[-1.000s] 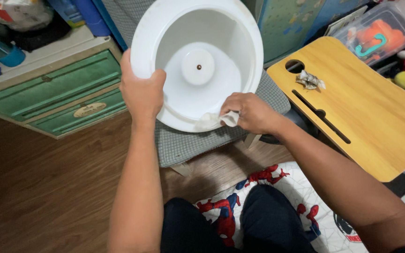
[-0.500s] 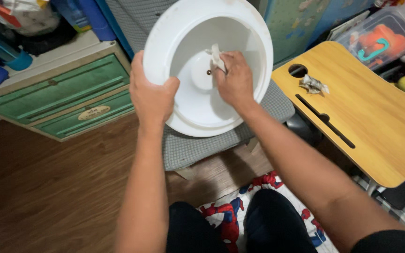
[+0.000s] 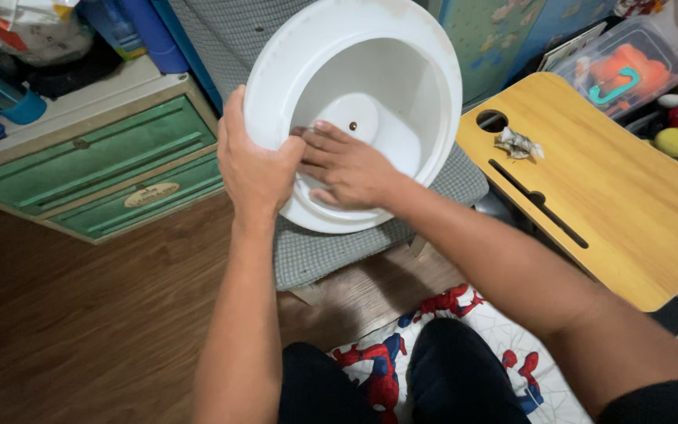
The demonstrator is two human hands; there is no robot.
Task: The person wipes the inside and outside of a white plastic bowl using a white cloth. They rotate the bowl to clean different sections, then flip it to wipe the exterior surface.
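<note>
Left hand point(image 3: 254, 169): clamped on near-left rim of white round tub point(image 3: 378, 55), tilted over grey checked cushion point(image 3: 331, 247) | right hand point(image 3: 347, 166): flat inside tub, fingers spread on inner wall; cannot tell if it holds anything | crumpled tissue point(image 3: 516, 143) on wooden worktop point(image 3: 614, 204), right.

The right hand point(image 3: 347, 169) lies flat inside the white basin point(image 3: 425, 71), hiding whatever it presses there. The basin's top rim and the wooden table point(image 3: 629, 228) at its right edge are cut off.

Bare forearms, dark trousers point(image 3: 449, 377) (no sleeves visible).
</note>
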